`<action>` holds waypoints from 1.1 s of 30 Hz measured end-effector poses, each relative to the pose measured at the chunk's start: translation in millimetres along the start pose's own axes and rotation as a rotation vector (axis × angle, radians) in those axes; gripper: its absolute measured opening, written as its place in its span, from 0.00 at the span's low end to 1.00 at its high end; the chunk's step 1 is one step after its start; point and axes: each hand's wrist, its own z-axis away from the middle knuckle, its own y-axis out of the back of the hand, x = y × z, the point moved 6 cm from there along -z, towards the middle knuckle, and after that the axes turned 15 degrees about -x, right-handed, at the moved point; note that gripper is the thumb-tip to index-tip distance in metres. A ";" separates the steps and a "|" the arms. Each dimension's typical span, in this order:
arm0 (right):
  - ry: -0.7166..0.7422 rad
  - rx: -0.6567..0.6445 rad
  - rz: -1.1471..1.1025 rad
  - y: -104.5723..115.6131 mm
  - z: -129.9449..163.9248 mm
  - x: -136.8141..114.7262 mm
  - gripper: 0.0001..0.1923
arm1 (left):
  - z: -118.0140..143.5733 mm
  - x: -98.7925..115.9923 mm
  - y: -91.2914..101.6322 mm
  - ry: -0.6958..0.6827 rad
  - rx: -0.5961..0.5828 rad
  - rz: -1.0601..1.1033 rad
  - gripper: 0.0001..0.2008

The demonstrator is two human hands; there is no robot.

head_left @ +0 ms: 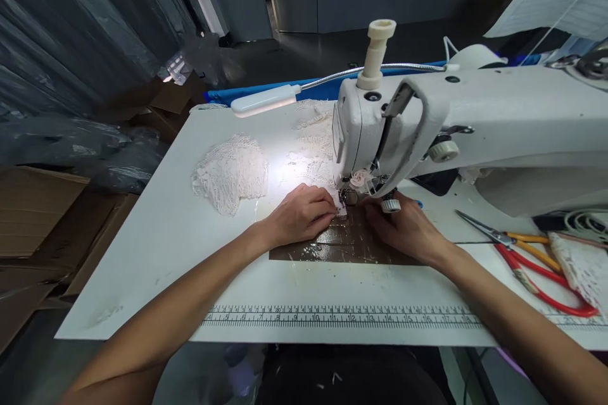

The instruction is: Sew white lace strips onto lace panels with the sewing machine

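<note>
My left hand (pixel 306 214) rests left of the needle area, its fingers bent and pressed together on the edge of white lace fabric (pixel 313 161). That lace runs back from the presser foot (pixel 350 196) across the table. My right hand (pixel 407 228) is at the other side of the foot, partly behind the head of the white sewing machine (pixel 456 114); its fingertips are hidden, so its grip does not show. Beneath both hands lies a shiny brown plate (pixel 342 247). A separate crumpled lace piece (pixel 231 172) sits to the left.
Red-handled scissors (pixel 546 278) and a yellow-handled tool (pixel 536 250) lie at the right. A lit lamp (pixel 265 101) on a bendy neck shines over the lace. Along the table's front edge runs a printed ruler (pixel 351 317). Cardboard boxes (pixel 40 209) stand left of the table.
</note>
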 end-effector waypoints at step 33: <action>0.209 -0.042 0.123 -18.7 8.1 -15.5 0.18 | -1.9 17.5 -5.9 -0.093 -0.089 -0.308 0.09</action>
